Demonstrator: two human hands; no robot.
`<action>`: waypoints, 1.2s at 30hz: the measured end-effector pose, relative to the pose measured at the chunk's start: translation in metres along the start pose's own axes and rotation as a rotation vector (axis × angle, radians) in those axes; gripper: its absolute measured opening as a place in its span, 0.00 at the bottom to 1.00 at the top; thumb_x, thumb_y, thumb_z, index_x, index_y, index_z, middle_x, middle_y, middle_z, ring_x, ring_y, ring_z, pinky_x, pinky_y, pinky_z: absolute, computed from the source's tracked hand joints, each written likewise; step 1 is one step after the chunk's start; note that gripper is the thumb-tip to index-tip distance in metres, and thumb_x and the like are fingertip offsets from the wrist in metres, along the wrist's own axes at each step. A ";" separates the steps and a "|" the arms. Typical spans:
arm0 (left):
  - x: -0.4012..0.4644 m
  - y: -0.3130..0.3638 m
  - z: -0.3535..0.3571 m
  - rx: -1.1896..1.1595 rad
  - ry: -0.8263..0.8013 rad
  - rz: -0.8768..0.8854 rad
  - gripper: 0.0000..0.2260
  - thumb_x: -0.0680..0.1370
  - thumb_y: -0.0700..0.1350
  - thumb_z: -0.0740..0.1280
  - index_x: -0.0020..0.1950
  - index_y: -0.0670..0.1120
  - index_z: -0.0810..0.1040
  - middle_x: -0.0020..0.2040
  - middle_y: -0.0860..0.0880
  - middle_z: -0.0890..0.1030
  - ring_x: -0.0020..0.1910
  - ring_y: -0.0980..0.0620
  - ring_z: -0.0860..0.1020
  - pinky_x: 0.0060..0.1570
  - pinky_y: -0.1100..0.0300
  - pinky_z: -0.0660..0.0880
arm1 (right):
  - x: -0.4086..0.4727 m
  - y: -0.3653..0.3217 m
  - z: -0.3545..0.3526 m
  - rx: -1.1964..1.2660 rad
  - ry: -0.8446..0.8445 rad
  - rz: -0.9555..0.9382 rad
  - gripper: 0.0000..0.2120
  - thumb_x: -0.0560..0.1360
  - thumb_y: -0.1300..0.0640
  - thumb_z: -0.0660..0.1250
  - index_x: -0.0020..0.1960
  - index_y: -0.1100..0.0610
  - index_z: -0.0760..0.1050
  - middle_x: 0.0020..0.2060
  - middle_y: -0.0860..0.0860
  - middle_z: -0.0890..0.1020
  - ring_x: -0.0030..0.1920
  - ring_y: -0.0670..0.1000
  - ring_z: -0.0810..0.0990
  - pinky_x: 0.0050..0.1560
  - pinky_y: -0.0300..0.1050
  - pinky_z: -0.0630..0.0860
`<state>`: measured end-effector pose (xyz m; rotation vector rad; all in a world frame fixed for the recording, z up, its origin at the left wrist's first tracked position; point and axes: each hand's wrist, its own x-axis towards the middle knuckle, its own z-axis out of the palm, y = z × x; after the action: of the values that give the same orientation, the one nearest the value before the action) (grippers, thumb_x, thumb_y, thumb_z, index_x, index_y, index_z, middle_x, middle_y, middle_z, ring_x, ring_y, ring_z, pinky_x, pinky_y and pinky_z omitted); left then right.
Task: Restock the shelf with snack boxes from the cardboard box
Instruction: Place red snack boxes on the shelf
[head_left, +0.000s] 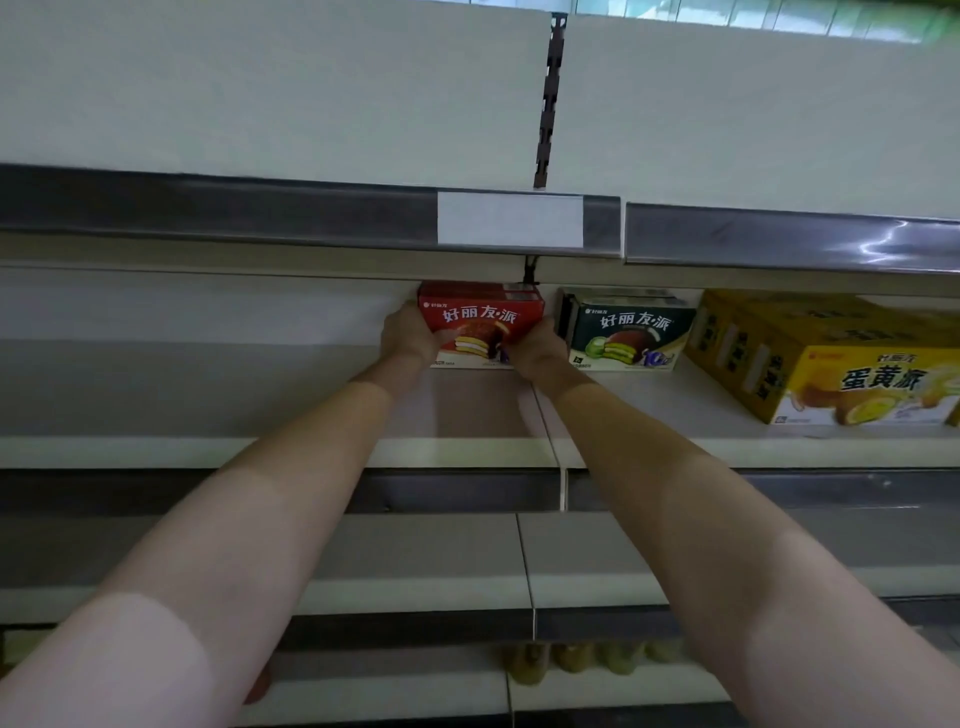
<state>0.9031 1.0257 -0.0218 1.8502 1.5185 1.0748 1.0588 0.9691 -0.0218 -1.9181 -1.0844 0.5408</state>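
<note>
A red snack box stands at the back of the middle shelf, its front facing me. My left hand grips its left side and my right hand grips its lower right corner. Both arms reach far in under the shelf above. To the right of the red box stands a dark green snack box, apart from it by a narrow gap. The cardboard box is out of view.
A large yellow snack carton lies on the same shelf at the far right. The upper shelf edge with a white price label hangs low over the boxes. Jars sit on a lower shelf.
</note>
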 end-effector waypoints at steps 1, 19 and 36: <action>-0.001 0.002 -0.003 0.027 -0.011 -0.014 0.27 0.71 0.51 0.78 0.66 0.42 0.77 0.62 0.43 0.81 0.60 0.45 0.79 0.58 0.57 0.75 | -0.001 -0.001 -0.001 -0.018 0.009 0.003 0.23 0.79 0.54 0.67 0.71 0.60 0.66 0.64 0.59 0.78 0.63 0.59 0.78 0.57 0.48 0.73; -0.055 0.025 0.006 0.113 -0.144 0.111 0.07 0.79 0.41 0.67 0.53 0.41 0.83 0.51 0.43 0.83 0.53 0.43 0.80 0.48 0.58 0.72 | -0.059 0.013 -0.035 -0.194 0.093 -0.053 0.12 0.80 0.59 0.61 0.59 0.63 0.78 0.57 0.59 0.82 0.57 0.59 0.80 0.45 0.44 0.69; -0.200 0.198 0.130 0.085 -0.307 0.453 0.07 0.76 0.39 0.67 0.39 0.47 0.78 0.43 0.46 0.81 0.47 0.45 0.79 0.48 0.56 0.75 | -0.163 0.138 -0.255 -0.137 0.402 -0.052 0.09 0.77 0.62 0.63 0.52 0.60 0.81 0.50 0.61 0.84 0.54 0.62 0.81 0.48 0.46 0.74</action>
<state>1.1088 0.7971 0.0123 2.3631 1.0089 0.8635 1.2158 0.6767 -0.0026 -1.9980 -0.9221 0.0439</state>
